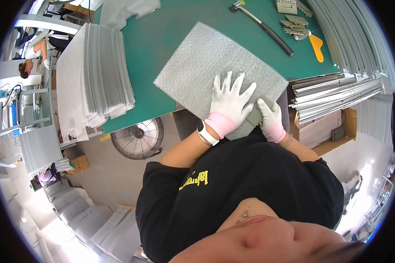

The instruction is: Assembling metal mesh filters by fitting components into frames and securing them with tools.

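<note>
A square silvery mesh sheet (197, 61) lies turned cornerwise on the green tabletop (149, 48), and its near corner hangs over the table's front edge toward my body. On the mesh, my gloved left hand (230, 101) lies flat with its fingers spread. My gloved right hand (271, 120) is closed around a flat grey-green piece (253, 116) at the sheet's near right edge. Thumb and fingers partly cover this piece, so its exact kind cannot be made out. Both white gloves have pink cuffs.
A tall stack of mesh sheets (101, 74) stands at the left. Farther back lie a hammer (272, 33), a yellow-handled scraper (316, 47) and small grey-green parts (295, 24). Pale strips (333, 94) and a cardboard box (350, 125) are at right; a floor fan (138, 136) stands lower left.
</note>
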Available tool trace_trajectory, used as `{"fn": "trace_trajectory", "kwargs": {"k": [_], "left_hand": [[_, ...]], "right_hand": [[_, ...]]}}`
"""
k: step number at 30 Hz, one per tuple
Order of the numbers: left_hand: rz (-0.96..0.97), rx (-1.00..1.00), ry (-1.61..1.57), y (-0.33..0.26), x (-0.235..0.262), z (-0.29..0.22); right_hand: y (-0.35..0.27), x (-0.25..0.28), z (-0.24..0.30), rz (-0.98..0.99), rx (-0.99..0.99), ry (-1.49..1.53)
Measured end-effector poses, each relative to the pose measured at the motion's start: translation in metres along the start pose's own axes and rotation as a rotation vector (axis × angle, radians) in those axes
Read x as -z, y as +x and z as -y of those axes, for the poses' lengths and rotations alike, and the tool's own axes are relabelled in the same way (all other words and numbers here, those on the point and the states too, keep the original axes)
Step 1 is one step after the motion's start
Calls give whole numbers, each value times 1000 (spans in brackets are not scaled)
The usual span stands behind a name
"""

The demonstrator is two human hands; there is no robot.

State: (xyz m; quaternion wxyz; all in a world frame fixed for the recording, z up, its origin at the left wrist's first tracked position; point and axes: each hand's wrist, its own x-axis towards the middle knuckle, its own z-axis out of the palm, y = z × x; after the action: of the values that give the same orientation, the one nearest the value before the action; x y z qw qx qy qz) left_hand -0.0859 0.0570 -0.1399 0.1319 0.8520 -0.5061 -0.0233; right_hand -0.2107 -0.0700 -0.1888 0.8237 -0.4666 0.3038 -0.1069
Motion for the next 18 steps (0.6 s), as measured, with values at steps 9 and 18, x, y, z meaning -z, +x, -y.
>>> {"fn": "trace_trajectory", "kwargs": {"k": [9,18], "left_hand": [[15,18,28,0,2,-1],[13,14,16,1,1,-2]], "right_hand": [[-2,-2,0,-23,-29,93],[9,8,-22,-39,14,109]]}}
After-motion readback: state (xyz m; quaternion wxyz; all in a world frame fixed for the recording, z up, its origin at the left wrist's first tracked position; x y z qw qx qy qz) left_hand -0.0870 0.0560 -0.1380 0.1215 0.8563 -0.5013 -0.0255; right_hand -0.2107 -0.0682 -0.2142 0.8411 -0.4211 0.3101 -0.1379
